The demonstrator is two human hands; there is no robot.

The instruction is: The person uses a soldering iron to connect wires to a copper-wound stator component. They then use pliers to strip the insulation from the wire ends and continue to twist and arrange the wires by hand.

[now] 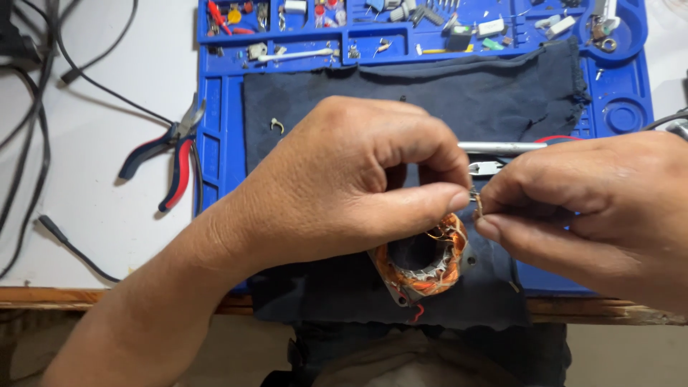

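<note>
Left hand (344, 190), thumb and forefinger pinched together on a small metal piece (475, 203) (too small to identify; possibly a wire end or terminal). Right hand (595, 215), fingers likewise closed on the same piece from the opposite side, so that the two sets of fingertips meet almost touching. Directly beneath the fingertips, partly covered by the left palm, lies a motor stator (423, 261) wound with copper-coloured wire, resting on a dark cloth (430, 93). Just beyond the right hand lies a metal-shafted tool (502, 147); well to the far side of the left wrist, red-and-blue pliers (172, 154) rest at the edge of a blue work mat (215, 143). The step in hand appears to be fine work on a lead from the winding. Any further movement would call for a steady pinch and little pull, since the wire looks thin.
</note>
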